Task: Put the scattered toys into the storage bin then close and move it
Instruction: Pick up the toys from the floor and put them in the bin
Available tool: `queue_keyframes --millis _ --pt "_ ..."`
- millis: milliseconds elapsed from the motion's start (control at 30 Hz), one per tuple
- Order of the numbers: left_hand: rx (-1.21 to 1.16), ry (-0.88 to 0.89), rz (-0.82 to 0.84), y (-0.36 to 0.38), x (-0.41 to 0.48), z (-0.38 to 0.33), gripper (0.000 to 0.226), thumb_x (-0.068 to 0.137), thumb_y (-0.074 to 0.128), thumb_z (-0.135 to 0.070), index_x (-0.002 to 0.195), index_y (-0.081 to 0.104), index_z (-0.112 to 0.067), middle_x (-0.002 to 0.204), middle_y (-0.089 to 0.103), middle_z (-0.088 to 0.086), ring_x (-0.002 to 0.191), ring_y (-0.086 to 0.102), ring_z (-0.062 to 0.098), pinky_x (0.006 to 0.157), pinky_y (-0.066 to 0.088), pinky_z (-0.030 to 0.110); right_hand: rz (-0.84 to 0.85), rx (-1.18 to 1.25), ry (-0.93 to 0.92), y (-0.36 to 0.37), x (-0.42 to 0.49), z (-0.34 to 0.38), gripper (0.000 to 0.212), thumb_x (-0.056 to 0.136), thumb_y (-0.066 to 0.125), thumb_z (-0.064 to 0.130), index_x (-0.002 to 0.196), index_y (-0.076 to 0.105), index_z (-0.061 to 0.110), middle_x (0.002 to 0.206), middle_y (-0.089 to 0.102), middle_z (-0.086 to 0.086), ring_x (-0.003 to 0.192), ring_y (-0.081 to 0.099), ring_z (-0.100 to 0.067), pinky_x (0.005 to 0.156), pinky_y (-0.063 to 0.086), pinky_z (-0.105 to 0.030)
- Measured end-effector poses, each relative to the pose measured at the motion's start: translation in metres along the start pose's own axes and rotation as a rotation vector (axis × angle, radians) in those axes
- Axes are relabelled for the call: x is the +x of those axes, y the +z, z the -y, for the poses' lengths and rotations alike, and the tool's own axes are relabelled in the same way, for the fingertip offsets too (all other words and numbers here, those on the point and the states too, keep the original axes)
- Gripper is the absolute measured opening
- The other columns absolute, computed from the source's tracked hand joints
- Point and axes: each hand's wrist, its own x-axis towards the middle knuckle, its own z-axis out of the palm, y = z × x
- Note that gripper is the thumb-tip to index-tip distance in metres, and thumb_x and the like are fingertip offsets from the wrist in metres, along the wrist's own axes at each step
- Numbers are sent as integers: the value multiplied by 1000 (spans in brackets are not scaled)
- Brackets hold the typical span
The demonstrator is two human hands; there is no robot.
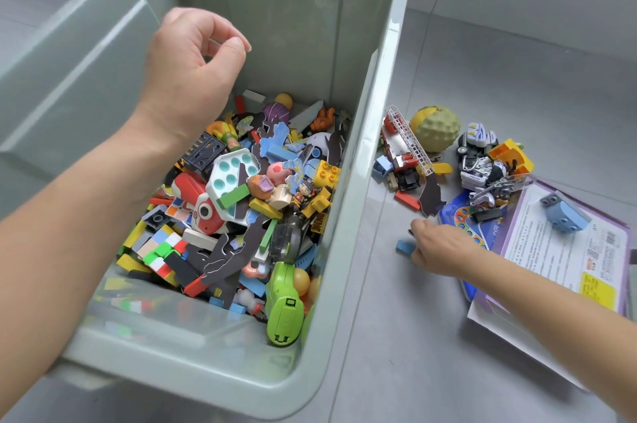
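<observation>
A pale green storage bin (375,84) stands open on the floor, its bottom covered with several mixed toys (248,195). My left hand (193,67) hovers above the bin's inside, fingers loosely curled, nothing in it. To the right of the bin my right hand (439,248) is down on the floor, fingers closing on a small blue block (404,247). Scattered toys lie beyond it: a red fire truck with a white ladder (403,150), a green and yellow bumpy ball (436,127), a white police car (481,160) and a yellow block (510,155).
A purple board game box with a printed sheet (565,250) lies at the right, with a light blue block (565,215) on top. The bin's pale green lid (69,70) leans at the left. The floor is grey tile.
</observation>
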Motion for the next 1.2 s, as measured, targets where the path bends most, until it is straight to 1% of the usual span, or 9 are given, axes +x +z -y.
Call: queue_keyframes --millis 167,333,433,567,700,933,1000,1133,1200 --pt "31 13 6 1 1 2 18 84 51 -22 75 58 -37 105 54 2 71 51 -12 73 51 25 -186 -82 -113 28 8 11 41 57 86 32 66 54 7 55 53 -7 32 49 -27 29 21 -22" --pt "44 16 -6 0 2 3 16 84 51 -22 76 59 -34 106 56 4 71 50 -13 70 50 21 -8 -106 11 24 9 21 19 90 41 14 106 48 8 105 56 -10 87 65 -29 54 37 -31" --pt "41 11 -21 0 3 4 13 84 52 -21 79 62 -27 106 58 7 70 50 -14 69 48 16 10 117 80 -7 6 8 16 89 41 16 103 47 9 105 57 -11 83 60 -30 62 47 -36" --pt "8 -31 -49 -1 8 6 11 82 52 -22 79 63 -23 106 62 11 68 51 -11 70 40 6 -470 578 223 -149 -8 -12 16 86 55 21 80 45 10 68 52 -6 56 45 -21 48 35 -34" --pt "-44 -130 -117 -8 15 12 11 81 51 -24 75 56 -33 102 63 7 67 50 -4 73 43 14 -795 729 -66 -280 -40 41 18 81 54 26 91 55 11 74 56 -6 65 57 -29 49 47 -45" --pt "-186 -220 -207 -8 17 12 9 80 42 -34 76 48 -29 81 52 -11 90 50 15 85 42 28 -263 145 -380 -272 -7 154 46 80 66 47 108 53 13 88 59 -2 84 57 -26 63 50 -31" --pt "-129 -219 -105 -2 11 12 13 78 45 -36 81 51 -25 87 56 -7 91 53 17 90 45 34 -334 197 -386 -266 -9 142 61 75 64 60 119 54 20 102 60 -1 94 58 -24 78 53 -38" --pt "103 -162 347 17 -17 1 59 74 48 -51 123 48 -20 119 48 1 95 57 16 96 45 37 -913 741 -203 -259 -15 67 32 83 62 47 102 66 21 91 66 -3 83 62 -19 80 51 -35" --pt "105 -40 589 27 -37 -11 78 73 44 -65 140 31 -29 132 39 1 106 55 15 100 43 37 -862 841 51 -233 -13 16 23 86 60 39 96 66 19 85 68 -4 81 64 -24 78 50 -37"
